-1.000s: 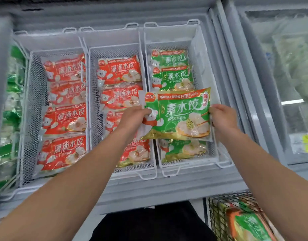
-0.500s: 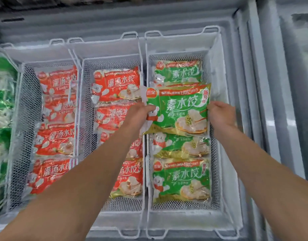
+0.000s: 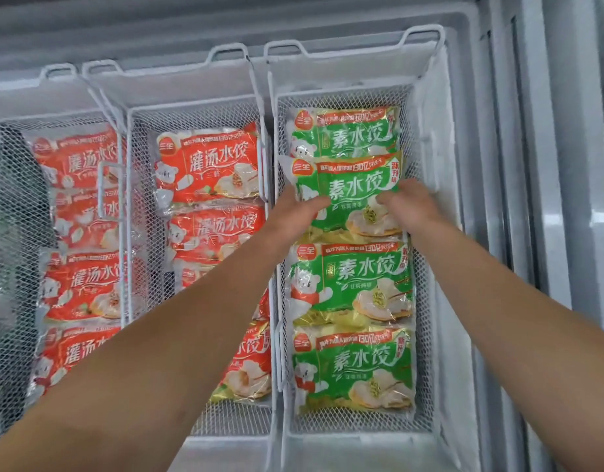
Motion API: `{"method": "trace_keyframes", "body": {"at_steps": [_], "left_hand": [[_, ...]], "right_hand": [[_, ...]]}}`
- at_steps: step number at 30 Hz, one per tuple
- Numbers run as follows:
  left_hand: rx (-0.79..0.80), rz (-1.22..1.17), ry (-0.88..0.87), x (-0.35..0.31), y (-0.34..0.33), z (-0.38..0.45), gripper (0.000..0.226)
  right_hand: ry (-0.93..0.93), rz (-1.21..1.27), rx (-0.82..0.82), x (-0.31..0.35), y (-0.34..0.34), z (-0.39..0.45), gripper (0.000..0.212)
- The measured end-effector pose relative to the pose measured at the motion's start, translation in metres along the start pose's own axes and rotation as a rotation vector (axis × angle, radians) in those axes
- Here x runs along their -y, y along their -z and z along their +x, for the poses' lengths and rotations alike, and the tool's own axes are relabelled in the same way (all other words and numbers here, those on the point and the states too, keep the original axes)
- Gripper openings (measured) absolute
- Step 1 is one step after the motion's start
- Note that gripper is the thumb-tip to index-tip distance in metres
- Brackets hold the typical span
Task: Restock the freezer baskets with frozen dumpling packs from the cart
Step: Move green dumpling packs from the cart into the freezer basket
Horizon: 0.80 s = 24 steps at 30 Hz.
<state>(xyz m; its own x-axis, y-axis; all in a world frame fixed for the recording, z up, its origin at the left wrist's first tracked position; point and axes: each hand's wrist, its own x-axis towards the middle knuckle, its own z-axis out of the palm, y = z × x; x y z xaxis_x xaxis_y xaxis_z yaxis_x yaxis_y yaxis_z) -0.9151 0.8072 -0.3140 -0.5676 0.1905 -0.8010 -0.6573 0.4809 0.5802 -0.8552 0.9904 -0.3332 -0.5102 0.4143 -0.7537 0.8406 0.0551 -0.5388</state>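
At centre right of the frame, the left hand [image 3: 295,212] and right hand [image 3: 414,206] lie on the green dumpling pack [image 3: 348,195], fingers spread flat, gripping nothing. It sits in the right basket [image 3: 426,301], overlapping its neighbours. Best to press evenly, label up, squared between the walls.
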Motion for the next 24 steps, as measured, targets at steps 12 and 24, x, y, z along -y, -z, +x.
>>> {"method": "trace_keyframes", "body": {"at_steps": [12, 24], "left_hand": [[-0.074, 0.207, -0.185, 0.022, 0.041, -0.096, 0.058], [0.024, 0.355, -0.405, 0.145, 0.079, -0.237, 0.042]], "right_hand": [[0.075, -0.154, 0.015, -0.018, -0.015, -0.106, 0.048], [0.231, -0.187, -0.148, -0.119, -0.080, -0.297, 0.053]]}}
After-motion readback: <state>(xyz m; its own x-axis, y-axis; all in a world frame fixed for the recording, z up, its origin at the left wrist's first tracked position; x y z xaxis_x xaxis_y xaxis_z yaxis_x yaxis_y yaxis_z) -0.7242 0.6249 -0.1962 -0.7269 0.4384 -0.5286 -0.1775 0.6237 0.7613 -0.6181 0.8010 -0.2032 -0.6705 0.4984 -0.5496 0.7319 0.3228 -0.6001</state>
